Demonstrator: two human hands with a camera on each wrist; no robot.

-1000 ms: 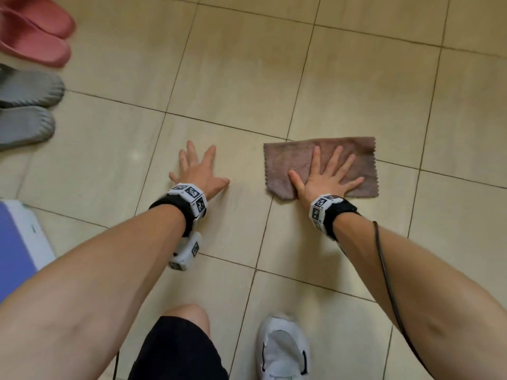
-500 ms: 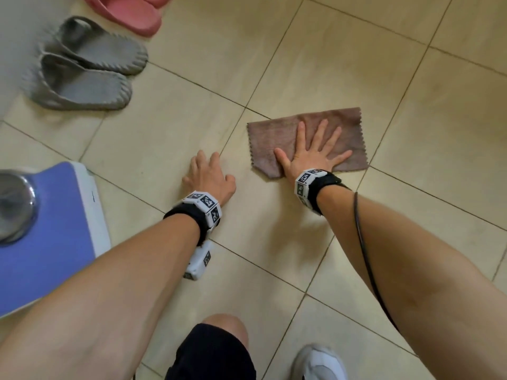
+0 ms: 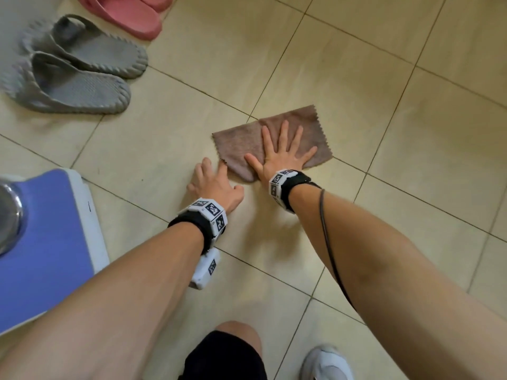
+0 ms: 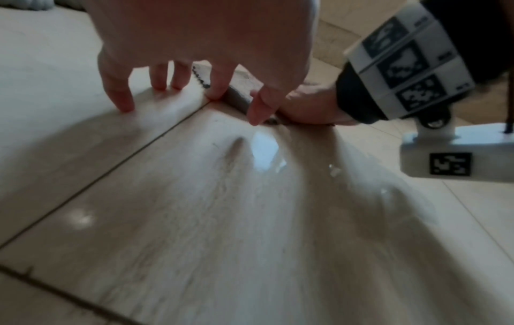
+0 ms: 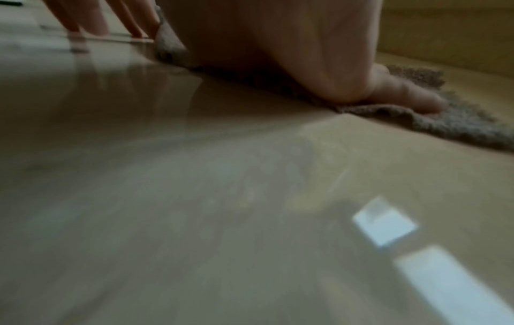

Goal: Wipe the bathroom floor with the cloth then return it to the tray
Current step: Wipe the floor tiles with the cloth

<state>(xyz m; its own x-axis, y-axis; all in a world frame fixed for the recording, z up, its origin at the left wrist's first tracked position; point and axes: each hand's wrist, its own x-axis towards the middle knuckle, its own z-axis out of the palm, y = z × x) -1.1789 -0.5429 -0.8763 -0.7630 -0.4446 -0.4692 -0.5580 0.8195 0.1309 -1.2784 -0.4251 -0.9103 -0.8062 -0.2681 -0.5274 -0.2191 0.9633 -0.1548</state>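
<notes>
A brown cloth (image 3: 236,144) lies spread on the beige tiled floor (image 3: 411,133). My right hand (image 3: 279,154) presses flat on it with fingers straight and spread; the right wrist view shows the palm (image 5: 278,44) bearing down on the cloth (image 5: 459,125). My left hand (image 3: 216,185) is propped on its fingertips on the bare floor just left of the cloth, holding nothing. In the left wrist view one fingertip (image 4: 217,94) stands at the cloth's dark zigzag edge (image 4: 239,96). The blue tray with a white rim (image 3: 90,215) sits at the far left.
A metal object (image 3: 8,218) stands on the tray. Grey slippers (image 3: 76,75) and pink slippers (image 3: 129,15) lie at the upper left. My bare knee (image 3: 236,329) and white shoe (image 3: 326,363) are at the bottom. A small wet patch (image 4: 264,151) shines near my left hand.
My right hand has slid the cloth left until its corner meets my left hand. The left hand has risen from flat to fingertips. The view has swung left, showing more of the tray.
</notes>
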